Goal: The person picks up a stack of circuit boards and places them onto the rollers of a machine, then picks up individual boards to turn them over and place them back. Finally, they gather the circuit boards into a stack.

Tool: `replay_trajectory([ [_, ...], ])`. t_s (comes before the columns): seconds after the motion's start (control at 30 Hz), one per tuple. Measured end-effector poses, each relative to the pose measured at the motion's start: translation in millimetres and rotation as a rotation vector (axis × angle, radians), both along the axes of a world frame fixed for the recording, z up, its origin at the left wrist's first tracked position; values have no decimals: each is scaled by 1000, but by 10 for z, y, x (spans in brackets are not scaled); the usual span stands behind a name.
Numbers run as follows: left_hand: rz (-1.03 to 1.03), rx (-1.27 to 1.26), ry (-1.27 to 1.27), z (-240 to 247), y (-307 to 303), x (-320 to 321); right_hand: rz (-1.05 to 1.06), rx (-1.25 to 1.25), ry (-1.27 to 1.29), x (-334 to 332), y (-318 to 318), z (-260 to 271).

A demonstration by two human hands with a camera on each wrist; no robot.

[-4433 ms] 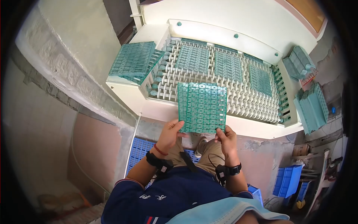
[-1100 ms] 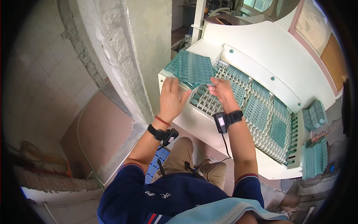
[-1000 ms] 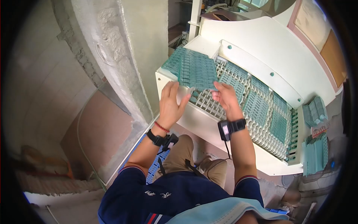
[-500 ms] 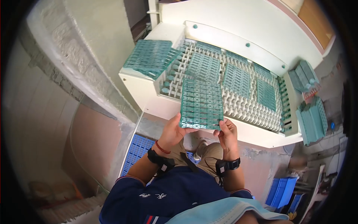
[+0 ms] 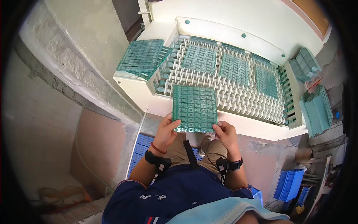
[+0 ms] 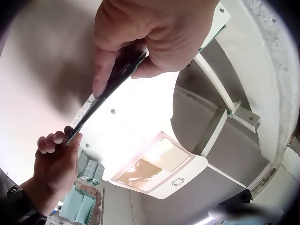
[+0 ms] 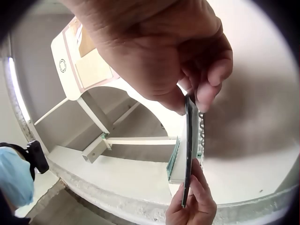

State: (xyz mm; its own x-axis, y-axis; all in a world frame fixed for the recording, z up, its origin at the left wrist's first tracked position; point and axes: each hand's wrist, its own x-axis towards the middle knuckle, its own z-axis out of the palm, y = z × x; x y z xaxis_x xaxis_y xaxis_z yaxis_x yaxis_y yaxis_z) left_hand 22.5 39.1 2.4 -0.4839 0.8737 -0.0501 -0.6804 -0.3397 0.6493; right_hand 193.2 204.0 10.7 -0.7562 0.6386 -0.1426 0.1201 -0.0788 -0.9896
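Note:
A green circuit board panel (image 5: 194,108), marked with rows of small repeated units, is held up before the body in the head view. My left hand (image 5: 166,130) pinches its near left corner, thumb on top and fingers beneath. At the near right corner my right hand (image 5: 226,134) grips it likewise. Both wrist views show the board edge-on as a thin dark strip (image 6: 101,101) between thumb and fingers. Past it, similar green panels (image 5: 199,59) lie on the white roller conveyor (image 5: 231,100). A fanned stack of boards (image 5: 141,56) rests on the machine's left end.
Light green racks (image 5: 316,110) stand at the machine's right end. A rough concrete pillar (image 5: 80,48) rises at the left. Blue plastic bins (image 5: 289,184) sit at lower right, and a blue slatted mat (image 5: 140,149) lies on the floor by the feet.
About a second ago both hands were at the stack on the left end. They have since brought a board back in front of the body, and the head view has swung back to the conveyor.

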Motion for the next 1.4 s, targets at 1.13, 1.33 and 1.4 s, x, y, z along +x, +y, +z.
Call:
replay_trajectory([
  [1.13,101,-2,85,154,-652,-50,-373,270,-102,-505,322,149],
  [1.33,131,-38,103,129,-585,-39,-569,219,21,137,746,114],
  [1.4,118,-36,101,130,-542,-33,-595,244,-52,264,845,171],
])
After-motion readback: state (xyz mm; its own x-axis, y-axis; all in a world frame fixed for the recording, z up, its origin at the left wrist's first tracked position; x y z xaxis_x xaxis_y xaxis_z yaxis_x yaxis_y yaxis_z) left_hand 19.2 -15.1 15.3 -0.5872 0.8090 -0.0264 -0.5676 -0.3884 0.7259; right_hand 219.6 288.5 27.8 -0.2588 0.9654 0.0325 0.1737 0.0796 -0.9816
